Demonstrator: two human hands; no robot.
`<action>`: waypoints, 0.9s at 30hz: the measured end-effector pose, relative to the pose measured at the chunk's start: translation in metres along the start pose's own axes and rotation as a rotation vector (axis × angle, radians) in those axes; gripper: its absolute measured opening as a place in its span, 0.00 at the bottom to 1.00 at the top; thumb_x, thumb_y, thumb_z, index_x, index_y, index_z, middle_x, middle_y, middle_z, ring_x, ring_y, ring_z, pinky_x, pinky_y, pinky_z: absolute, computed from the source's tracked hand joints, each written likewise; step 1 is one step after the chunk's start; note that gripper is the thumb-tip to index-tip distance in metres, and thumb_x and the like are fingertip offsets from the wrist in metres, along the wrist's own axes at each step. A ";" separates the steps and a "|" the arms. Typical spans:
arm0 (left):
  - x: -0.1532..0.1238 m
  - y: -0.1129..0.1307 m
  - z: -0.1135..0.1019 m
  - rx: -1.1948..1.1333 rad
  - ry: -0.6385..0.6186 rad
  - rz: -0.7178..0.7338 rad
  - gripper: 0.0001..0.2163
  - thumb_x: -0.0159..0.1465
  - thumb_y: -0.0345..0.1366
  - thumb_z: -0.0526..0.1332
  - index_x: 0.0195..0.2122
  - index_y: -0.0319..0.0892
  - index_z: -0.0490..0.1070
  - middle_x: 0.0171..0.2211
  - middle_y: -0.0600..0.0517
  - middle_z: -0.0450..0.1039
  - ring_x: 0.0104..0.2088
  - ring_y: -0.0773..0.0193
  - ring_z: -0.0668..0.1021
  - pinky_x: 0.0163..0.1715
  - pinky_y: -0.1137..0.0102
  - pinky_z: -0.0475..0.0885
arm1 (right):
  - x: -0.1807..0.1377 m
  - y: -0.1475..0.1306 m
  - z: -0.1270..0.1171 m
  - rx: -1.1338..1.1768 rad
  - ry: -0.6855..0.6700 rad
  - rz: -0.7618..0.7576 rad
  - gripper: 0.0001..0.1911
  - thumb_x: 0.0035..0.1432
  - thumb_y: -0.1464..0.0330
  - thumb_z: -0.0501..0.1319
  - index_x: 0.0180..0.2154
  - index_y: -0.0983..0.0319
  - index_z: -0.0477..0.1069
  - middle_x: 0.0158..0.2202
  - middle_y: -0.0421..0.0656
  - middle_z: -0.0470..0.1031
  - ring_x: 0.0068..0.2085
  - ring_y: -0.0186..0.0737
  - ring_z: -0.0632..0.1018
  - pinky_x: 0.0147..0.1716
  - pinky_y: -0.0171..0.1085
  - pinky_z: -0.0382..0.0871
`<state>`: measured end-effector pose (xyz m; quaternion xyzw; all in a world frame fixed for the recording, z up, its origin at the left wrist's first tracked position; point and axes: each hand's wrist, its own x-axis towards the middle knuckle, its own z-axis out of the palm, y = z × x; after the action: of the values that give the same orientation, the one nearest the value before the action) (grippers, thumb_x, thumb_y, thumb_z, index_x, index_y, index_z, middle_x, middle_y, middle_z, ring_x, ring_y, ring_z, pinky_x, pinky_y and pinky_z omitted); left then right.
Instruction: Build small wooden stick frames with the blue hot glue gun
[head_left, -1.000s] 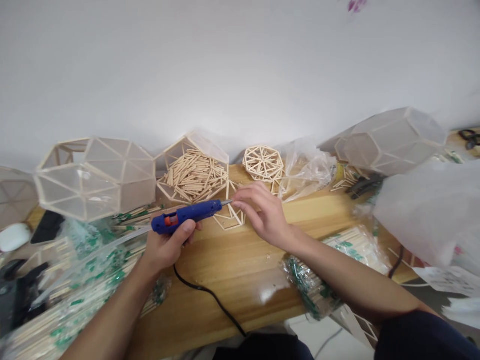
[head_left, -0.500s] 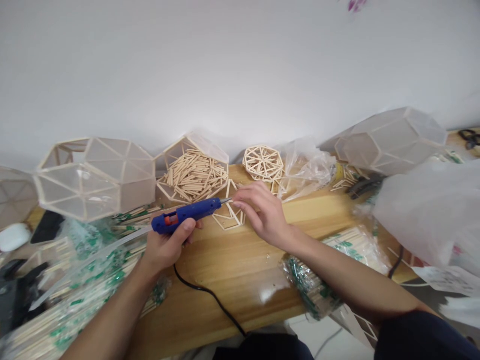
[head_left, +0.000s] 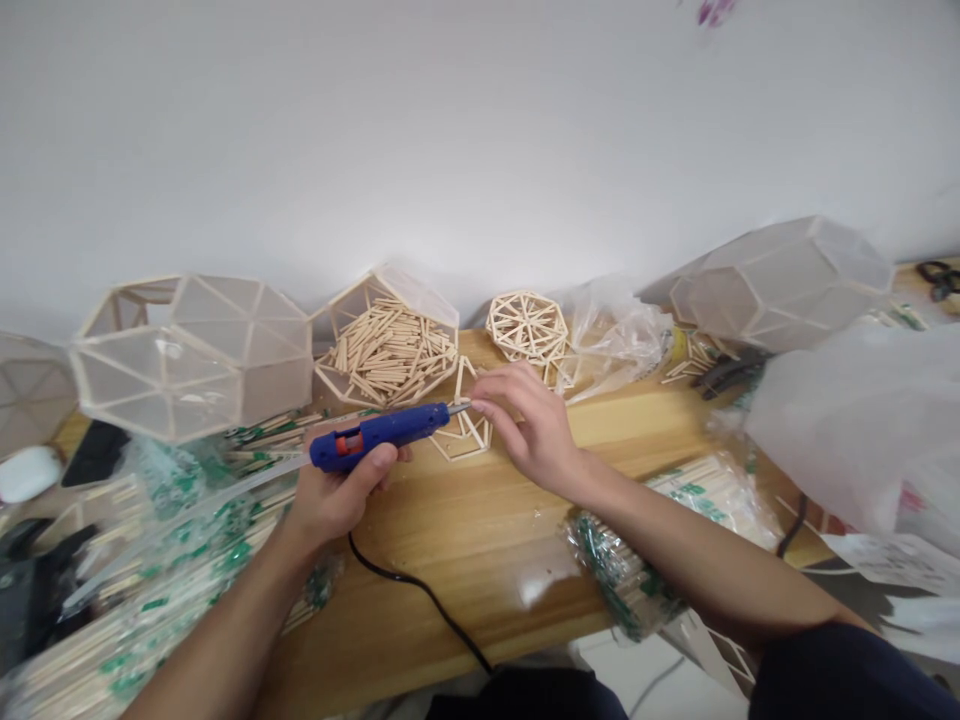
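Note:
My left hand (head_left: 341,495) is wrapped around a blue hot glue gun (head_left: 386,437), its nozzle aimed right. A long clear glue stick (head_left: 217,505) trails from the gun's back end. My right hand (head_left: 532,425) is closed in a pinch right by the nozzle tip; whatever sits between its fingertips is too small to make out. Behind the nozzle, a small frame of thin wooden sticks (head_left: 471,453) lies on the table, partly covered by the gun and my right hand.
An open polyhedron box holds cut wooden sticks (head_left: 394,350). Covered stick polyhedra (head_left: 199,360) stand left and right (head_left: 787,285); a small stick wheel (head_left: 527,325) leans behind. Bagged sticks (head_left: 712,500), plastic bags (head_left: 862,430) and a black cord (head_left: 420,585) lie around the wooden table (head_left: 465,540).
The glue gun in my left hand has shifted slightly right and down, its nozzle now at my right fingertips. My right hand has barely moved.

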<state>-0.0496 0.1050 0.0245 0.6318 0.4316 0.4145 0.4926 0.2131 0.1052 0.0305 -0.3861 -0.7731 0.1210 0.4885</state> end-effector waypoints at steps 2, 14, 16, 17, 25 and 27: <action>0.000 0.000 0.001 0.003 0.016 -0.018 0.23 0.66 0.57 0.65 0.29 0.41 0.78 0.18 0.52 0.72 0.18 0.65 0.72 0.18 0.70 0.66 | 0.000 0.000 0.000 0.000 0.005 -0.014 0.06 0.72 0.74 0.63 0.47 0.58 0.74 0.43 0.46 0.83 0.46 0.45 0.80 0.47 0.45 0.74; 0.001 0.001 0.002 0.028 0.078 -0.061 0.23 0.66 0.58 0.64 0.30 0.42 0.79 0.18 0.52 0.74 0.17 0.64 0.73 0.17 0.70 0.66 | -0.002 0.001 0.000 -0.038 0.014 -0.013 0.07 0.73 0.73 0.63 0.48 0.57 0.76 0.44 0.46 0.82 0.46 0.46 0.80 0.48 0.47 0.74; 0.001 0.000 0.002 0.023 0.074 -0.064 0.23 0.66 0.58 0.64 0.30 0.42 0.78 0.18 0.52 0.73 0.17 0.64 0.73 0.17 0.70 0.66 | -0.002 0.001 0.000 -0.036 0.018 -0.011 0.06 0.73 0.73 0.63 0.47 0.58 0.76 0.44 0.46 0.83 0.46 0.46 0.80 0.48 0.47 0.74; 0.001 0.000 0.002 0.019 0.066 -0.062 0.23 0.66 0.58 0.63 0.30 0.42 0.78 0.18 0.52 0.73 0.17 0.65 0.73 0.17 0.70 0.66 | -0.002 0.001 0.000 -0.031 0.019 -0.009 0.06 0.73 0.73 0.63 0.47 0.58 0.76 0.44 0.46 0.83 0.46 0.46 0.80 0.48 0.47 0.73; 0.001 -0.001 0.002 -0.016 -0.010 -0.009 0.22 0.67 0.56 0.65 0.30 0.40 0.80 0.19 0.51 0.74 0.17 0.65 0.73 0.17 0.71 0.67 | 0.002 -0.003 -0.001 0.184 0.010 0.228 0.03 0.71 0.69 0.65 0.43 0.58 0.78 0.41 0.44 0.83 0.44 0.44 0.81 0.47 0.43 0.73; 0.000 -0.001 0.002 -0.021 0.007 -0.001 0.22 0.67 0.56 0.64 0.31 0.40 0.80 0.18 0.52 0.73 0.17 0.65 0.73 0.18 0.70 0.67 | 0.001 -0.003 0.001 0.273 0.001 0.311 0.02 0.71 0.67 0.66 0.42 0.58 0.79 0.40 0.43 0.83 0.43 0.43 0.81 0.47 0.42 0.73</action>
<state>-0.0474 0.1048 0.0226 0.6250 0.4295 0.4207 0.4979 0.2108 0.1037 0.0324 -0.4311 -0.6805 0.2984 0.5119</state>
